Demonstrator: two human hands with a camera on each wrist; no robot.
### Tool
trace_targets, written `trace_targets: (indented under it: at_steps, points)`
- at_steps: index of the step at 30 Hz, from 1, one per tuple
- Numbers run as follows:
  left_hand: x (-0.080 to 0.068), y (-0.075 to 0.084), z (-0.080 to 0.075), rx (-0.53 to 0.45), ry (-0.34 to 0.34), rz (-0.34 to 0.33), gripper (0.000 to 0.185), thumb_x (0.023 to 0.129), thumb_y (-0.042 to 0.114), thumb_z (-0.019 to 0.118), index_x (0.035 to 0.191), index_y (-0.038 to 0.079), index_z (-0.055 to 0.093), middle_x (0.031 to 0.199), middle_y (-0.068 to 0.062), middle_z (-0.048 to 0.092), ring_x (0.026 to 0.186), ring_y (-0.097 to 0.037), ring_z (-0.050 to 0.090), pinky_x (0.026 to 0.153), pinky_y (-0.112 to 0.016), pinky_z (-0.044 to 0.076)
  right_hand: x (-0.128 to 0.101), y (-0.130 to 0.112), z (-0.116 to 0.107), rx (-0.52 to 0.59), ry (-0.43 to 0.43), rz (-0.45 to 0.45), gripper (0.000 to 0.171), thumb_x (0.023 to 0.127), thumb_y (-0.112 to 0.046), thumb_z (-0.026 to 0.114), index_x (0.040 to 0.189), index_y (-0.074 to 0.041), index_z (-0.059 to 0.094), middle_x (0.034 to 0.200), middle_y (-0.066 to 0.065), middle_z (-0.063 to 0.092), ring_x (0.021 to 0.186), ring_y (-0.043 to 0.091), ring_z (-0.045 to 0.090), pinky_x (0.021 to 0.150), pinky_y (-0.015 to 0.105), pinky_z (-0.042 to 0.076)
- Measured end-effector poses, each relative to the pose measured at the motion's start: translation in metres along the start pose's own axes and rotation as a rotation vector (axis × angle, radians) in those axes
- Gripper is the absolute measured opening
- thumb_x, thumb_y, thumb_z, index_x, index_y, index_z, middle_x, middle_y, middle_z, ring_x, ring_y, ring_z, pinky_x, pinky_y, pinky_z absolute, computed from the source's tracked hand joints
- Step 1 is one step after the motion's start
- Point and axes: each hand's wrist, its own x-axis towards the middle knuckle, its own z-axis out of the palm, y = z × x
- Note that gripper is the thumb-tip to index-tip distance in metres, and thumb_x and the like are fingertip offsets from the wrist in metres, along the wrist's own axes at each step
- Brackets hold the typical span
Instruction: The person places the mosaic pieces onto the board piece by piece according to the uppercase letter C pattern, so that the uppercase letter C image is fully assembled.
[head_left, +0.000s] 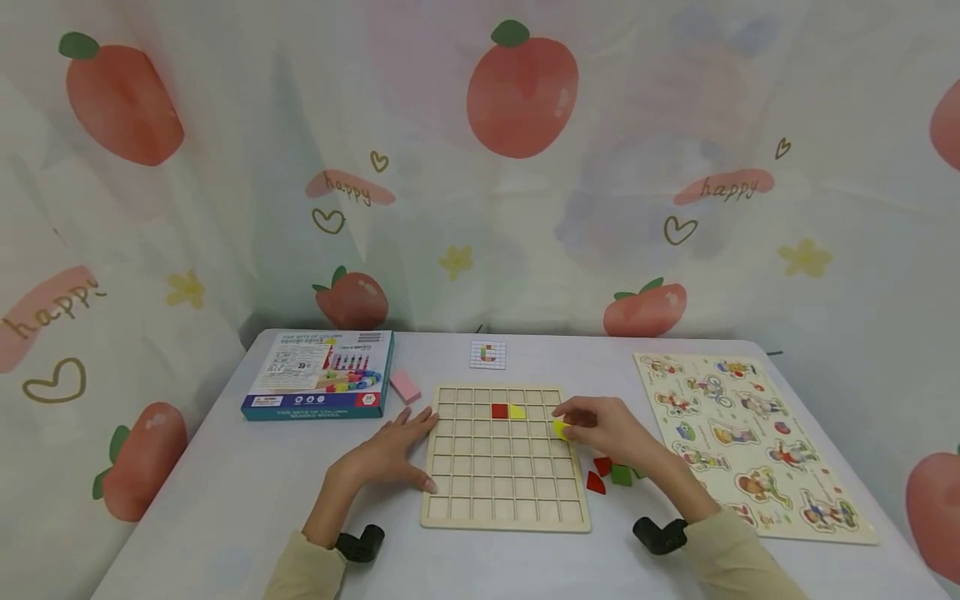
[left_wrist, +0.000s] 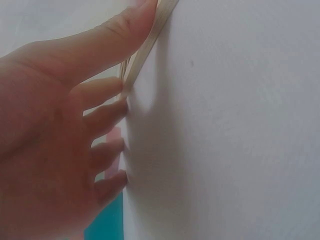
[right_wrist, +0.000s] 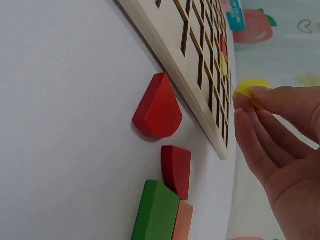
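Note:
A wooden grid board (head_left: 504,487) lies mid-table, with a red square block (head_left: 499,411) and a yellow block (head_left: 517,412) side by side in its upper part. My left hand (head_left: 390,454) rests at the board's left edge, fingers spread and thumb on the rim; the left wrist view shows that hand (left_wrist: 55,120) from the palm side. Over the board's right edge, my right hand (head_left: 603,427) pinches a yellow block (right_wrist: 251,90) between thumb and fingertips. Red blocks (right_wrist: 159,107) and a green block (right_wrist: 154,210) lie on the table right of the board.
A boxed set (head_left: 318,375) and a pink block (head_left: 406,386) are at the back left. Behind the board lies a small pattern card (head_left: 488,355). A wooden picture puzzle (head_left: 720,433) covers the table's right side. A printed cloth (head_left: 480,208) hangs behind.

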Motion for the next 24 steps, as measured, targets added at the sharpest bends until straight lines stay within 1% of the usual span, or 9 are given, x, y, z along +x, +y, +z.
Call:
trace_targets:
  at_steps: [2,4,8,12,18,24]
  points:
    - [0.0,0.0,0.0,0.001,0.003,-0.005,0.103,0.074,0.036,0.093,0.16,0.019,0.04,0.171,-0.001,0.027,0.16,-0.038,0.011,0.124,-0.068,0.016,0.004,-0.002,0.002,0.023,-0.018,-0.009,0.024,0.093,-0.008,0.074,0.117,-0.008,0.075,0.099,0.002,0.071,0.087,0.016,0.064,0.076,0.021,0.056]
    - [-0.001,0.0,0.0,-0.002,0.003,-0.009,0.103,0.074,0.035,0.093,0.16,0.019,0.04,0.171,-0.001,0.027,0.16,-0.038,0.011,0.124,-0.068,0.017,0.008,-0.004,0.005,0.043,-0.033,-0.015,0.025,0.094,-0.007,0.073,0.118,-0.008,0.075,0.101,0.003,0.072,0.087,0.016,0.065,0.077,0.02,0.056]
    - [-0.001,0.0,0.0,-0.008,0.003,-0.013,0.103,0.073,0.035,0.093,0.16,0.019,0.04,0.171,-0.001,0.028,0.16,-0.038,0.011,0.123,-0.069,0.017,0.016,-0.009,0.011,0.049,-0.037,-0.046,0.018,0.094,-0.009,0.073,0.111,-0.01,0.077,0.104,0.001,0.074,0.091,0.015,0.067,0.083,0.019,0.056]
    - [0.0,0.0,0.001,-0.008,0.005,-0.013,0.103,0.073,0.035,0.093,0.16,0.019,0.04,0.171,-0.001,0.028,0.16,-0.038,0.011,0.123,-0.068,0.017,0.026,-0.014,0.017,0.044,-0.03,-0.06,0.013,0.093,-0.011,0.075,0.106,-0.012,0.077,0.102,-0.001,0.075,0.091,0.014,0.067,0.086,0.025,0.058]
    - [0.002,-0.002,0.002,-0.012,-0.003,-0.013,0.103,0.073,0.036,0.093,0.16,0.02,0.04,0.171,-0.001,0.027,0.16,-0.038,0.011,0.123,-0.069,0.017,0.04,-0.022,0.027,0.052,-0.032,-0.01,0.014,0.094,-0.01,0.074,0.107,-0.014,0.077,0.102,-0.001,0.075,0.092,0.014,0.066,0.088,0.031,0.057]
    - [0.002,-0.003,0.001,-0.011,-0.007,-0.013,0.103,0.073,0.037,0.093,0.16,0.02,0.039,0.171,-0.001,0.027,0.16,-0.037,0.011,0.124,-0.068,0.016,0.055,-0.03,0.035,0.072,-0.048,-0.034,0.015,0.094,-0.009,0.073,0.108,-0.013,0.079,0.106,0.002,0.077,0.095,0.017,0.068,0.092,0.038,0.058]
